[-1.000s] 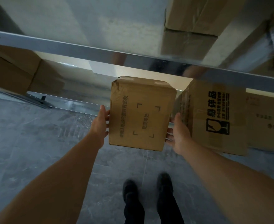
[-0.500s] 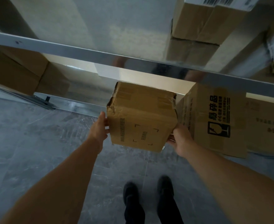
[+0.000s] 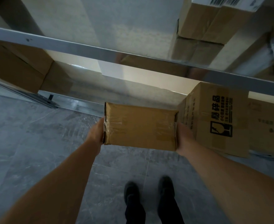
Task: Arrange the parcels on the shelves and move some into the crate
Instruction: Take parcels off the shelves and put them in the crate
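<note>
I hold a small brown cardboard parcel between both hands, its taped face turned up toward me. My left hand grips its left end and my right hand grips its right end; the fingers of both are hidden beneath it. The parcel hovers at the front edge of the lower metal shelf, just left of a larger carton with a fragile mark that stands on that shelf. No crate is in view.
The upper shelf's metal rail crosses above the parcel, with taped cartons on it at the right. Another carton sits at the lower shelf's left end. My shoes stand on grey floor tiles.
The parcel has tipped forward and come down: its printed face turned away and its taped face now shows. Both hands moved lower with it, still on its two ends.
</note>
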Demonstrator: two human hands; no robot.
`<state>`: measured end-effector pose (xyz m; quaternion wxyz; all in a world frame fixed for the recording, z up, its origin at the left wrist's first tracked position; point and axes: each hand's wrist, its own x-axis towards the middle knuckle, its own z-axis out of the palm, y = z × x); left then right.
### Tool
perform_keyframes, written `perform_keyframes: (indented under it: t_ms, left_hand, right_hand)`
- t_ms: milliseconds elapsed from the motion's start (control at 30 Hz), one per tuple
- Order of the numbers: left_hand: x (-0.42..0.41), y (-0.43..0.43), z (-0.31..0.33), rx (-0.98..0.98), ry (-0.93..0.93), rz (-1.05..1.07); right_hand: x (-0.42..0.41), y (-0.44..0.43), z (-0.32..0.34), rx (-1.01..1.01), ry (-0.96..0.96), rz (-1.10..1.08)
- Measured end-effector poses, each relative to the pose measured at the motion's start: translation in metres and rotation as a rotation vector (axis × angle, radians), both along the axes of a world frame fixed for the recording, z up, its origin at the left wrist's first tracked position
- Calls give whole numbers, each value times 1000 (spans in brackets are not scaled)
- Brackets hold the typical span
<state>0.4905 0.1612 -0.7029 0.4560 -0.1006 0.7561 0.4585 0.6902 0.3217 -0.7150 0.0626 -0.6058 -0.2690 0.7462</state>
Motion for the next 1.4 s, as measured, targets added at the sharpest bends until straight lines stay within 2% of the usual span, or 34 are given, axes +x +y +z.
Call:
perform_keyframes:
  t_ms: [200, 333, 500, 633, 800, 1200, 1400]
  left_hand:
    - [-2, -7, 0, -23, 10, -58]
    - [0, -14, -2, -5, -21, -33]
    - [4, -19, 0, 6, -12, -19]
    - [6, -21, 0, 14, 31, -72]
    - [5, -27, -5, 23, 25, -130]
    - [15, -28, -3, 21, 64, -132]
    - [19, -29, -8, 57, 78, -103]
  right_hand:
    - [8, -1, -11, 20, -72, -57]
    - [18, 0, -25, 6, 3, -38]
    - [11, -11, 0, 77, -30, -65]
    - [15, -12, -6, 94, -15, -32]
    - [12, -16, 2, 157, -91, 9]
    - [21, -27, -7, 71, -111, -10]
    - [21, -32, -8, 99, -91, -19]
